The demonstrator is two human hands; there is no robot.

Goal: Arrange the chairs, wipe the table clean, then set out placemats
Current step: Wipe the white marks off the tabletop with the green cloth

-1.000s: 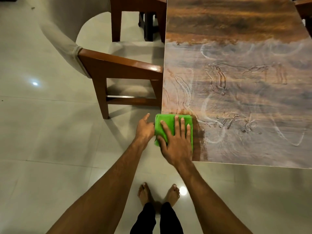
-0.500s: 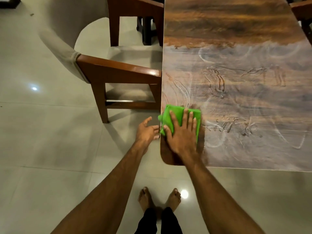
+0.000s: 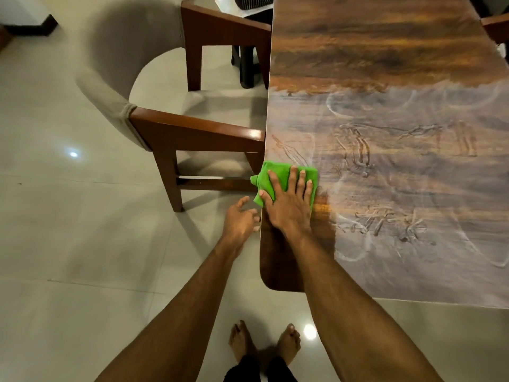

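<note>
Farther up the table's (image 3: pixel 385 51) left edge than before, the cloth (image 3: pixel 278 175) lies flat under the spread right hand (image 3: pixel 287 205), pressed to lift pale film; left hand (image 3: pixel 239 223), loosely open and empty, hovers just off the edge, perhaps to catch dust; chair (image 3: pixel 198 133) stands beside.

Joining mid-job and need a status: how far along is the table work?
Done: a chair stands tucked at the table's left edge, and the far tabletop looks clean. In hand: the right hand presses a green cloth flat at the near-left edge; a dark wiped strip lies behind it, and the left hand hovers empty beside the edge. Left: the hazy film across the near half; no placemats in view.
</note>
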